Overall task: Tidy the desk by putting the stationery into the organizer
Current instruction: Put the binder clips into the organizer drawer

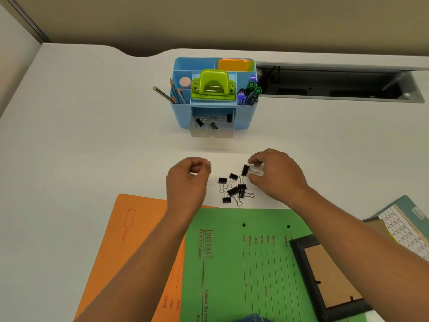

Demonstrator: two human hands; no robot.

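Green paper folder [232, 263] at 6 o'clock. Right hand [276, 176] pinches black metal binder clip [245, 170], wire handles toward 3 o'clock. Left hand [188, 182] curled, contents unclear. White desk [92, 135].

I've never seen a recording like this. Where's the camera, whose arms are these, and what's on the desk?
No machine here: a person wears one camera on the head, looking down at their own arms. The right hand pinches one binder clip, beside a heap of loose clips on the white desk. The left hand is curled; whether it holds anything is unclear. Beyond stands a blue organizer holding pencils, pens and a green hole punch; its clear drawer is open, with more clips inside. A green folder and an orange folder lie nearest.
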